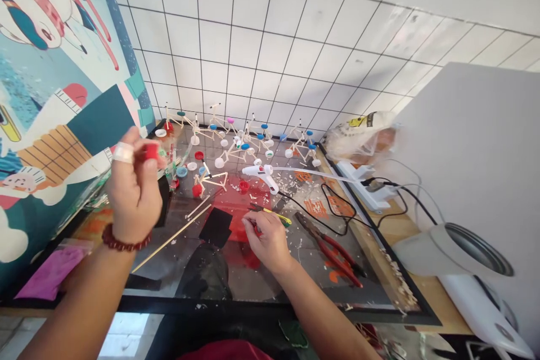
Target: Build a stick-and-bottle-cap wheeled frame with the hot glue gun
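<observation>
Red cap (151,151) in left hand (134,194), orange tabletop lettering (314,208) illegible

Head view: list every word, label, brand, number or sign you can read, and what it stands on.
No text can be read with certainty.
Orange character-like markings on the tabletop: too blurred and littered to read.
Yellow and black print on the clear plastic bag: too small and creased to read.
White glue gun: no lettering can be made out.
</observation>
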### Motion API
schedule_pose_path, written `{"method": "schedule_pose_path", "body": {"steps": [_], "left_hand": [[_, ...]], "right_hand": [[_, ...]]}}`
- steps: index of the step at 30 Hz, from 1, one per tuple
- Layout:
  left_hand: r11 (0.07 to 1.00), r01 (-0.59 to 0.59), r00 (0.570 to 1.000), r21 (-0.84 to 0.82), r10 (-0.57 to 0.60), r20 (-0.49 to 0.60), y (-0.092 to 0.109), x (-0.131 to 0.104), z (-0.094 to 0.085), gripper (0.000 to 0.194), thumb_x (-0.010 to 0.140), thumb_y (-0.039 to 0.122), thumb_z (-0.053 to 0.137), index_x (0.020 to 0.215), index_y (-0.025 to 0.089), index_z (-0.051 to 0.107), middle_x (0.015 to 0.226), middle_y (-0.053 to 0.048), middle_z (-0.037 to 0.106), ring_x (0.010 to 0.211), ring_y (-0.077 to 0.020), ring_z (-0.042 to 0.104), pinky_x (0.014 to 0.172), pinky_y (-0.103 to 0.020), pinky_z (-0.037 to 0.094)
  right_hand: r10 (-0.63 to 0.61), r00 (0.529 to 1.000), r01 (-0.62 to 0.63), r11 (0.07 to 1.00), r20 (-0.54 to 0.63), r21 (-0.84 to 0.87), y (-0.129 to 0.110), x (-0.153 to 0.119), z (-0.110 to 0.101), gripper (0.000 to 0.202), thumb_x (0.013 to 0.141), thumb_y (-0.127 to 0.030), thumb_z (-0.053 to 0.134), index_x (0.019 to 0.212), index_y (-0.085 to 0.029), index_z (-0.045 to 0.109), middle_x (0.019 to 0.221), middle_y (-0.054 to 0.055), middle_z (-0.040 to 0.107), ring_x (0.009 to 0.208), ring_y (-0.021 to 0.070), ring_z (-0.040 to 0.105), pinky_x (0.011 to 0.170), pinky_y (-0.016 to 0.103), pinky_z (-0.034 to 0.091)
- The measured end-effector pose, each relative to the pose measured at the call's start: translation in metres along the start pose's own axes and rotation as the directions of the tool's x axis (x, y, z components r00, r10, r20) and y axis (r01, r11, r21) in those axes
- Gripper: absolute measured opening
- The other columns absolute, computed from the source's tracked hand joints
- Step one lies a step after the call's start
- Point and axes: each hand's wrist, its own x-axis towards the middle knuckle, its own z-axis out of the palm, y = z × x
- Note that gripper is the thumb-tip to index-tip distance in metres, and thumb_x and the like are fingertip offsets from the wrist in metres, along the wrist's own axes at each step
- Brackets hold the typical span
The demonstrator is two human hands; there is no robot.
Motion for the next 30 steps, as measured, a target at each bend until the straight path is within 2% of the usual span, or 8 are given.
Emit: {"method": "schedule_pose_path", "body": {"steps": [2,3,5,7,10,14,19,30], "left_hand": [[0.825,0.307,0.938,-0.475,-0.176,0.3,0.033,-0.023,0.016,0.048,0.098,0.038,0.044,0.144,0.029,0.039,0.109,-0.006,0.064,0.082,-0.0176,0.063,0.084,-0.041,0.055],[0.663,0.528,0.821,-0.532,-0.236,0.521,0.043,-0.035,0.027,0.046,0.096,0.037,0.049,0.141,0.029,0.043,0.105,-0.006,0.066,0.082,-0.0178,0.064,0.082,-0.04,0.055],[0.326,0.798,0.595,-0.507,-0.29,0.75,0.05,-0.056,0.053,0.05,0.091,0.036,0.06,0.138,0.025,0.047,0.098,-0.006,0.067,0.08,-0.0172,0.064,0.077,-0.036,0.055],[0.066,0.894,0.44,-0.442,-0.31,0.843,0.041,-0.07,0.075,0.053,0.083,0.031,0.07,0.131,0.021,0.051,0.086,-0.003,0.066,0.074,-0.0145,0.064,0.07,-0.029,0.053],[-0.112,0.906,0.354,-0.408,-0.327,0.876,0.018,-0.078,0.093,0.049,0.082,0.025,0.073,0.126,0.019,0.054,0.083,-0.001,0.066,0.071,-0.0131,0.065,0.068,-0.026,0.053],[-0.195,0.906,0.301,-0.375,-0.325,0.897,0.003,-0.081,0.094,0.04,0.084,0.02,0.07,0.122,0.017,0.057,0.089,-0.004,0.07,0.073,-0.0126,0.067,0.069,-0.025,0.056],[-0.199,0.899,0.328,-0.391,-0.288,0.9,0.001,-0.081,0.092,0.041,0.083,0.019,0.073,0.122,0.019,0.061,0.098,-0.004,0.071,0.077,-0.0139,0.069,0.072,-0.026,0.058],[-0.248,0.879,0.355,-0.406,-0.228,0.907,-0.005,-0.085,0.095,0.061,0.074,0.002,0.076,0.13,0.02,0.058,0.1,-0.001,0.075,0.086,-0.0104,0.07,0.075,-0.018,0.056]], "right_hand": [[0.02,0.999,-0.019,1.0,-0.026,0.017,0.003,0.0,0.001,0.015,0.096,-0.022,0.05,0.093,-0.022,0.065,0.08,0.004,0.072,0.075,0.0195,0.064,0.072,0.033,0.041],[0.03,0.999,-0.029,0.999,-0.042,0.031,0.005,0.001,0.002,0.016,0.097,-0.023,0.048,0.098,-0.022,0.065,0.083,0.005,0.072,0.077,0.0201,0.065,0.073,0.034,0.042],[0.053,0.995,-0.047,0.996,-0.082,0.076,0.009,0.002,0.003,0.021,0.098,-0.022,0.044,0.107,-0.022,0.062,0.093,0.007,0.072,0.085,0.0212,0.066,0.076,0.035,0.045],[0.082,0.988,-0.063,0.987,-0.13,0.146,0.013,0.003,0.003,0.025,0.099,-0.021,0.04,0.115,-0.022,0.059,0.102,0.009,0.071,0.093,0.0214,0.065,0.08,0.036,0.048],[0.092,0.983,-0.05,0.966,-0.156,0.254,0.017,0.006,0.0,0.026,0.1,-0.023,0.038,0.119,-0.022,0.057,0.105,0.01,0.067,0.097,0.021,0.064,0.084,0.036,0.051],[0.007,0.994,0.026,0.952,-0.107,0.306,0.016,0.01,-0.004,0.031,0.096,-0.029,0.048,0.125,-0.021,0.054,0.113,0.012,0.06,0.101,0.0226,0.061,0.088,0.039,0.052],[-0.138,0.985,0.157,0.966,-0.105,0.204,0.015,0.009,0.0,0.059,0.081,-0.032,0.069,0.136,-0.022,0.047,0.126,0.015,0.054,0.117,0.0297,0.055,0.097,0.048,0.051],[-0.158,0.95,0.195,0.974,-0.271,0.117,0.012,0.009,-0.005,0.045,0.082,-0.022,0.069,0.124,-0.024,0.053,0.114,0.011,0.052,0.104,0.0257,0.056,0.087,0.044,0.052]]}}
